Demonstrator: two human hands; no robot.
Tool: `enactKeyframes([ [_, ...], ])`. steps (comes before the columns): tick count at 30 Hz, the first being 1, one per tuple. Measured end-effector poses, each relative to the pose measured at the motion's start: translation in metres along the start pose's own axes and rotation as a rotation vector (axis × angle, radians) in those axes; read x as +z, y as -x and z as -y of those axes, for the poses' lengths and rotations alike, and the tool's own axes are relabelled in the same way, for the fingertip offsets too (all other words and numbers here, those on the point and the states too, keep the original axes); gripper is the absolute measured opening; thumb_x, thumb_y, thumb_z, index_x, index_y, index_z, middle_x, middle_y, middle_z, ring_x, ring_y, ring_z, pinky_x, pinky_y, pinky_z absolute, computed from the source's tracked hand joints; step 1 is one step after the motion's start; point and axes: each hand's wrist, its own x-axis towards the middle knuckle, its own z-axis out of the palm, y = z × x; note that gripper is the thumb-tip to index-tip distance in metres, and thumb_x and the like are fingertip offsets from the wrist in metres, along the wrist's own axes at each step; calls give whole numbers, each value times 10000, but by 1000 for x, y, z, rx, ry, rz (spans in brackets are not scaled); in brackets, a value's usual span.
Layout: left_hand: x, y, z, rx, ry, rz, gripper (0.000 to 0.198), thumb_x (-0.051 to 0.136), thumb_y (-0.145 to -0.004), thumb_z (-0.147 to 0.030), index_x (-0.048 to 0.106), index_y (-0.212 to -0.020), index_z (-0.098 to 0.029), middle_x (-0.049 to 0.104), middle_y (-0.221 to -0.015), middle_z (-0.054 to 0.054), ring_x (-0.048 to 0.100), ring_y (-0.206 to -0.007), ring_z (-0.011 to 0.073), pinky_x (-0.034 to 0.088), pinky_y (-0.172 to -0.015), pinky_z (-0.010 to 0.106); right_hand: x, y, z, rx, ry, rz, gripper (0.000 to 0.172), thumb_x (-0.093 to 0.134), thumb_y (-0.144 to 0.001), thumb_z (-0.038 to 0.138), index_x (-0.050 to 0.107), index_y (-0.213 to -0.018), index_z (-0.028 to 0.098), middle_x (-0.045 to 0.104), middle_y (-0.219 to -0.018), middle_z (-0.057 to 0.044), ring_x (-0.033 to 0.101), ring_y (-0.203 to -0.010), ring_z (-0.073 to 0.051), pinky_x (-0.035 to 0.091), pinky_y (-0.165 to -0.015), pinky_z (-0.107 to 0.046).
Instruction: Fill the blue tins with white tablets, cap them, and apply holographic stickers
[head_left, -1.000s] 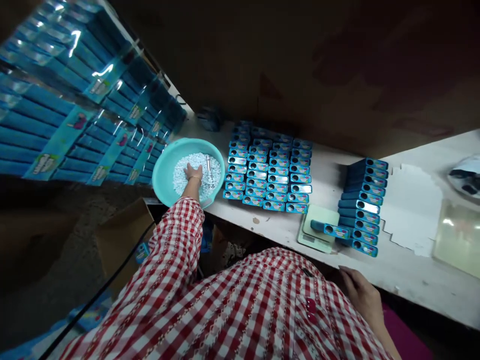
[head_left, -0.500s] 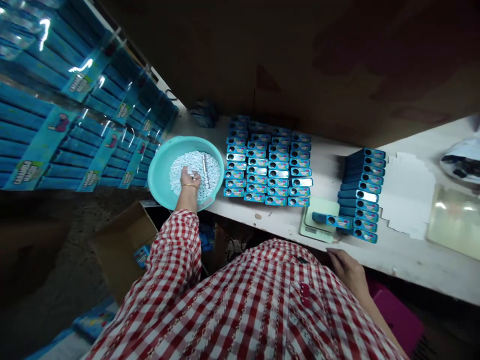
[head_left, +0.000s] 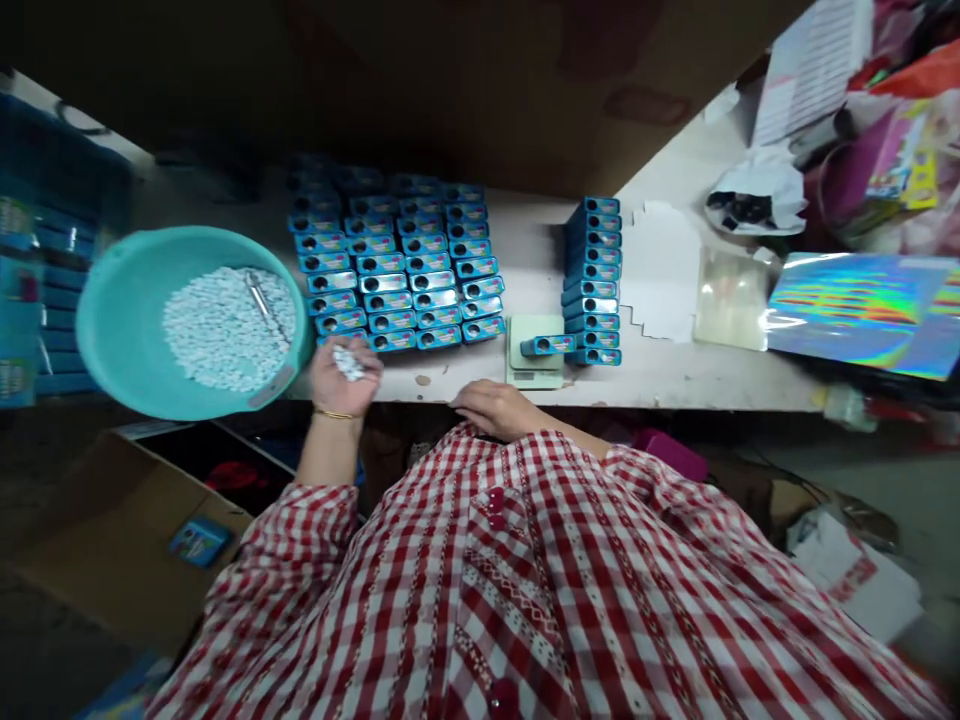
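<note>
My left hand [head_left: 346,376], palm up and cupped, holds a small heap of white pellets [head_left: 348,362] just right of the turquoise basin [head_left: 120,330]. More white pellets [head_left: 217,335] lie in the basin with a slim metal tool [head_left: 264,300] on top. My right hand [head_left: 495,408] lies at the table's front edge, its fingers stretched out and nothing visible in them. Ahead of it stands a pale green scale [head_left: 535,378] with a small blue tin [head_left: 551,345] on it. Rows of blue tins [head_left: 394,300] fill the table between basin and scale.
A further stack of blue tins [head_left: 596,290] stands right of the scale. Beyond it lie white paper [head_left: 660,270], a translucent slab [head_left: 731,300] and a shiny rainbow sheet [head_left: 862,310]. A cardboard box [head_left: 90,540] sits below left; a large dark panel [head_left: 450,90] borders the back.
My left hand has lifted out of the basin with white pellets in its palm and moved right. My right hand has come left along the table edge. The view has turned to the right.
</note>
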Motion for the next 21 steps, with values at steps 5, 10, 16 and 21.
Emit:
enactKeyframes([
  [5,3,9,121,-181,-110,-167,316,401,-888,-240,534,-614,-153,641,-685,41,638,-686,118,520,-690,247,5,-9,12,-58,297,140,254,345,-931,143,539,-1092,108,588,-1095,-149,530,-1003,-208,487,-830,-365],
  [10,0,18,179,-291,-73,-206,292,375,-885,-215,614,-733,-142,697,-869,92,631,-1001,198,445,-958,363,0,22,-4,16,448,278,261,360,-900,86,538,-1084,37,570,-1103,-194,521,-1042,-258,480,-833,-397],
  [16,6,24,210,-298,-50,-278,225,420,-860,-212,615,-767,-151,692,-894,81,614,-1046,197,419,-995,374,-21,42,-16,-76,442,420,256,382,-897,86,616,-988,136,601,-1092,-104,527,-1039,-241,455,-846,-346],
  [21,8,24,218,-323,-28,-257,245,389,-872,-201,618,-809,-142,669,-825,57,635,-959,176,461,-940,341,-22,49,-27,-9,287,347,196,428,-897,106,610,-965,124,604,-1044,-102,536,-979,-209,449,-806,-318],
])
